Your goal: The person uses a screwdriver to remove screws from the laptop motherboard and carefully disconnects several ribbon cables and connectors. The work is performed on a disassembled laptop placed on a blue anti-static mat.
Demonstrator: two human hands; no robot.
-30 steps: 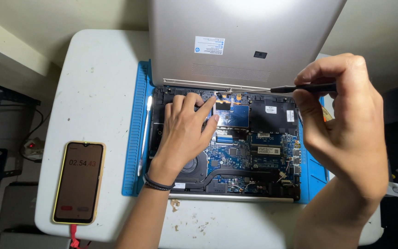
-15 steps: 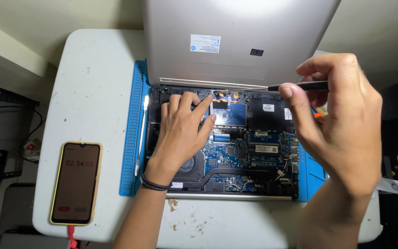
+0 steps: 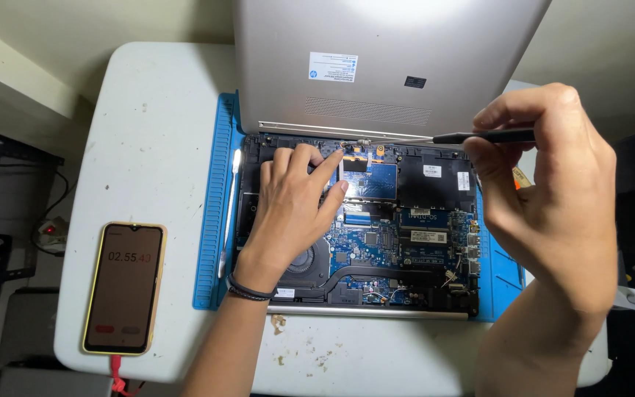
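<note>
A: We see a phone (image 3: 124, 288) w/ dark lit screen, yellow case, on table's left.
B: We also spot a white rect. label (image 3: 333, 67) and small dark sticker (image 3: 415, 82) on the silver cover.

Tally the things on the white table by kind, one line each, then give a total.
Opened laptop: 1
Blue work mat: 1
Phone in a yellow case: 1
White spudger on the mat: 1
Black-handled screwdriver, held in the right hand: 1
Total: 5
The left hand rests on the laptop's internals.
</note>
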